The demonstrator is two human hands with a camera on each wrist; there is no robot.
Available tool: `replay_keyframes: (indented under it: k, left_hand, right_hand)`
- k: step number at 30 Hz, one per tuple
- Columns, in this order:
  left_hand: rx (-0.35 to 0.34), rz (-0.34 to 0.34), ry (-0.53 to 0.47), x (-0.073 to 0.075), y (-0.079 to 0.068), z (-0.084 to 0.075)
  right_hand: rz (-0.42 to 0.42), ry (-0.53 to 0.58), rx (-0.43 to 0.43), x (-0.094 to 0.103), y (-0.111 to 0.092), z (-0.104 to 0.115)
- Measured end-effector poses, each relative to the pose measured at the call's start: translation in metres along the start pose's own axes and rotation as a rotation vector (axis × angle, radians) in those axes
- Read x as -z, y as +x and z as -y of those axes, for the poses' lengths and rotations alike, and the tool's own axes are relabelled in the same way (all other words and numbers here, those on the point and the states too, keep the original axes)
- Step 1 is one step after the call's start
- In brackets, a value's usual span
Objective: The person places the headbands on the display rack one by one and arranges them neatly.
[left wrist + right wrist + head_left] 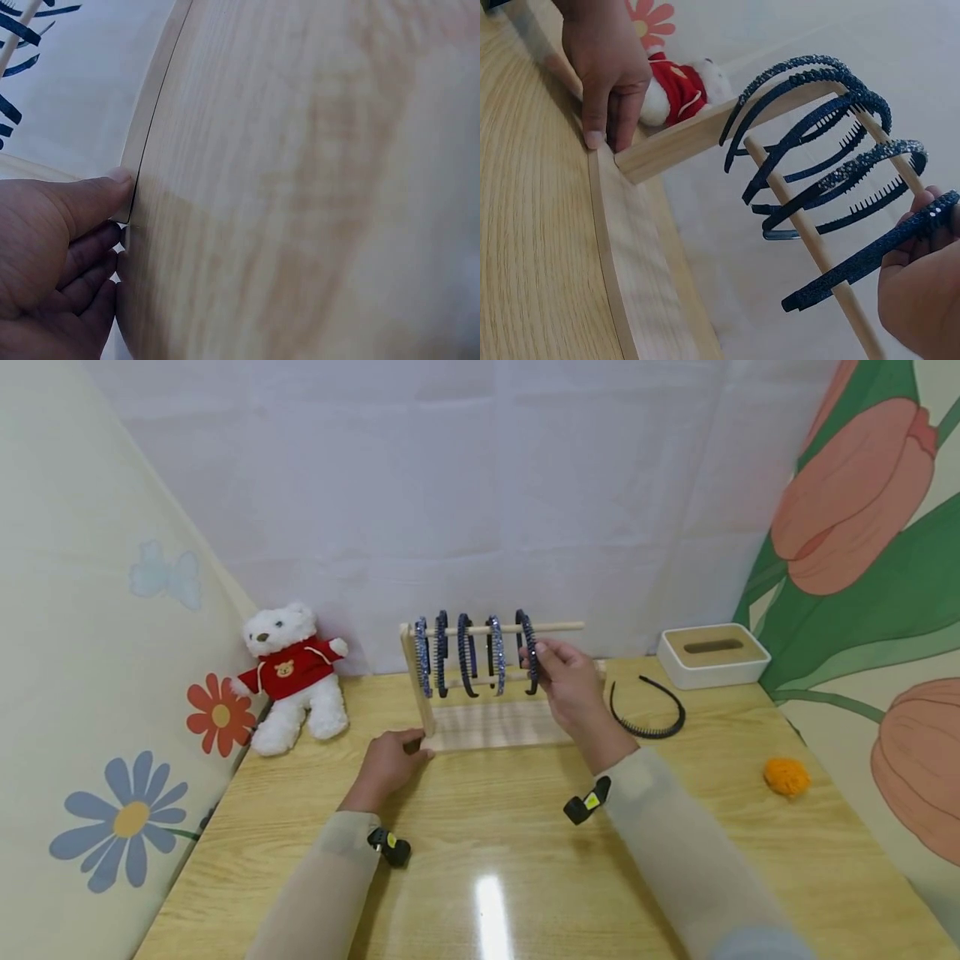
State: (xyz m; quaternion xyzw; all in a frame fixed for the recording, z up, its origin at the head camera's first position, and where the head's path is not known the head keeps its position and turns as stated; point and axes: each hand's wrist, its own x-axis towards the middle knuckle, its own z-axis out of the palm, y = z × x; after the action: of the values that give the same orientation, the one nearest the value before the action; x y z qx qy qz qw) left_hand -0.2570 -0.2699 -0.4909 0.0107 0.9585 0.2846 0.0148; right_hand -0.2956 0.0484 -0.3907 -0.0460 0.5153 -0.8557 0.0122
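Note:
A wooden headband stand [491, 727] has two horizontal rods carrying several dark and glittery headbands [870, 156]. My right hand [573, 685] pinches a dark sparkly headband [862, 259] between thumb and fingers. This headband hangs over the upper rod [562, 627], and its lower end lies by the lower rod [810, 234], right of the others. My left hand [388, 768] grips the front left corner of the stand's base; its thumb [112, 191] presses on the edge, fingers curled beside it. A black toothed headband [652, 733] lies on the table right of the stand.
A white teddy bear [292, 664] in a red sweater sits at the back left. At the back right stands a white tissue box [712, 677] with a wooden lid. An orange fluffy ball [786, 777] lies near the right edge. A pale cloth [480, 485] hangs behind.

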Motion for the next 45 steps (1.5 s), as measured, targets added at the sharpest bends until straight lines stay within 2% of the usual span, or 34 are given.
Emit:
replay_keyframes:
  k: [7,19,45]
  left_hand:
    - [-0.005,-0.006,0.002,-0.0012,-0.0014,-0.0020]
    - [-0.002,-0.007,0.010,0.0009,-0.0020,-0.0037]
    - [-0.008,-0.024,0.036,-0.0006,0.0007,-0.0010]
  right_hand:
    - [0.020,0.013,0.007,-0.0081,-0.0007,-0.0035]
    - [0.034,0.057,0.010,-0.0106,-0.0007,-0.0039]
    - [0.038,0.050,-0.004,-0.0046,0.0009,-0.0059]
